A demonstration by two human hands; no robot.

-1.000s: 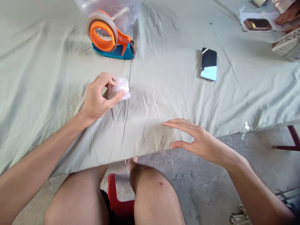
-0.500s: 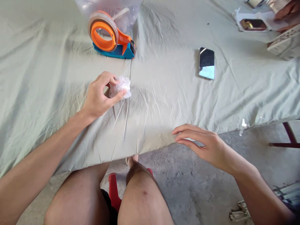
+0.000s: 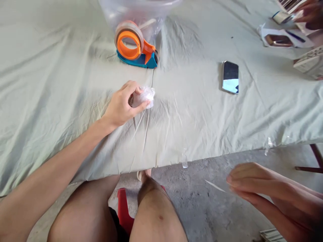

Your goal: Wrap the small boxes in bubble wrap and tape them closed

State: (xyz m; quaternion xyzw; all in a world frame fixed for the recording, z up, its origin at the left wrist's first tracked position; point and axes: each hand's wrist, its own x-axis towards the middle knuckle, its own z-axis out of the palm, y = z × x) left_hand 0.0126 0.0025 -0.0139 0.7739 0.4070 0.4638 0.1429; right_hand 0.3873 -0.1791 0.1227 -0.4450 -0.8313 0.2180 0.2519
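My left hand (image 3: 123, 105) rests on the cloth-covered table, its thumb and fingers curled around a small bundle of crumpled clear plastic wrap (image 3: 144, 96). What lies inside the bundle cannot be made out. My right hand (image 3: 254, 183) is out past the table edge, above the floor at the lower right. Its fingers look close together but are smeared by motion. A thin pale strip (image 3: 215, 186) shows just left of its fingertips; whether they touch it is unclear. Behind the bundle stands an orange and blue tape dispenser (image 3: 148, 60) with a roll of clear tape.
A clear plastic bag (image 3: 161, 16) stands behind the dispenser. A phone (image 3: 230, 77) lies right of centre. At the far right are a printed box (image 3: 310, 64), another phone (image 3: 279, 40) and another person's hand (image 3: 311, 13). Tape bits (image 3: 185, 162) cling to the table edge.
My right hand has moved down and right, away from the table edge, and the pale strip has come into view. My left hand keeps its hold on the wrapped bundle. The view has shifted slightly.
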